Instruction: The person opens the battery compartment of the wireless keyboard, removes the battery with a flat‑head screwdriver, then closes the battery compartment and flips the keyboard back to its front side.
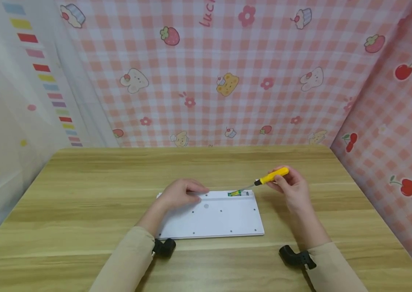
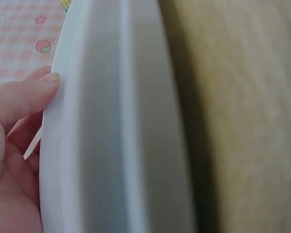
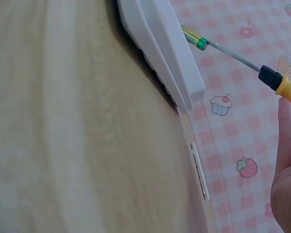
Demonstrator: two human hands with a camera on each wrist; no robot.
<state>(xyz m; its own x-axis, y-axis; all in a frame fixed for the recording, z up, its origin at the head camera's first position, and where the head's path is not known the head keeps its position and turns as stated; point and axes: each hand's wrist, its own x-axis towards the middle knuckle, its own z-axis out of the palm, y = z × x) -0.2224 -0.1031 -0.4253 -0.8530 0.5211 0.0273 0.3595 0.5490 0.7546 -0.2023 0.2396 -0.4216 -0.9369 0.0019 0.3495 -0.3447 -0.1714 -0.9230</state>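
A white keyboard [image 1: 213, 219] lies face down on the table, its screw-dotted back upward. My left hand [image 1: 182, 194] grips its far edge near the left end, thumb on the back and fingers beyond the edge, as the left wrist view shows [image 2: 19, 121]. My right hand [image 1: 293, 188] holds a screwdriver [image 1: 271, 176] by its yellow handle. The metal shaft slants down to a green and yellow battery [image 1: 234, 193] at the compartment on the keyboard's far right. In the right wrist view the battery [image 3: 196, 39] sticks up above the back, touching the shaft.
A thin white strip [image 3: 200, 171], seemingly a battery cover, lies on the wooden table [image 1: 118, 170] beyond the keyboard's right end. Pink checked cloth [image 1: 198, 101] hangs along the table's back and right side, pale cloth [image 1: 27, 134] on the left.
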